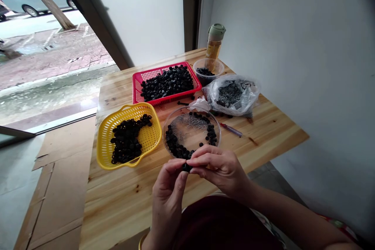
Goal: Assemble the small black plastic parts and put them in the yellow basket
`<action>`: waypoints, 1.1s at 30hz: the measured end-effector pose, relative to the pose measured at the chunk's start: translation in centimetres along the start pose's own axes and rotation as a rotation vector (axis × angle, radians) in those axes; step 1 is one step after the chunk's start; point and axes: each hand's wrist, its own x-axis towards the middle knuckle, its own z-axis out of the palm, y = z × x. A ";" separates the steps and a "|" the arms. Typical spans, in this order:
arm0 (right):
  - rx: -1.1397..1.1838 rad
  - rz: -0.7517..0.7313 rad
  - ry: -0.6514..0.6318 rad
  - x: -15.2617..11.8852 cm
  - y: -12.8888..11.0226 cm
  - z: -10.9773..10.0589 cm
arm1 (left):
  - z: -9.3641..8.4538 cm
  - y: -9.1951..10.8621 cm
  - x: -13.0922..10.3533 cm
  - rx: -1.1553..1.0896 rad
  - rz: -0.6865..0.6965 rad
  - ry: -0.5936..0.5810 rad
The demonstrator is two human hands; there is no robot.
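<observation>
Just past the table's near edge, my left hand point(170, 187) pinches a small black round piece point(186, 167) between thumb and fingers. My right hand point(219, 166) meets it from the other side, its fingertips closed on the same piece; any finer part between them is too small to make out. Right behind my hands sits a clear round tray point(187, 133), with black round pieces around its rim and thin silvery pins inside. To the left, a yellow basket point(152, 134) holds a heap of black pieces, some ring-like.
Behind stands a red basket point(136, 86) full of black discs. At the back right are a clear tub point(208, 64), a bottle point(215, 43) and a plastic bag point(252, 93) of small dark parts. A slim red-tipped tool point(231, 129) lies on the wooden table point(272, 125), beside a wall.
</observation>
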 end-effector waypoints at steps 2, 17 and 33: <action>-0.001 -0.010 0.004 0.1 -0.1 0.0 | 0.0 0.2 0.1 -0.011 0.033 -0.011; 0.151 0.056 -0.062 0.9 0.1 0.2 | -0.2 0.0 0.4 -0.119 0.058 -0.045; 0.920 0.934 -0.342 1.1 2.0 -0.5 | -0.5 -0.3 0.2 0.003 0.124 -0.212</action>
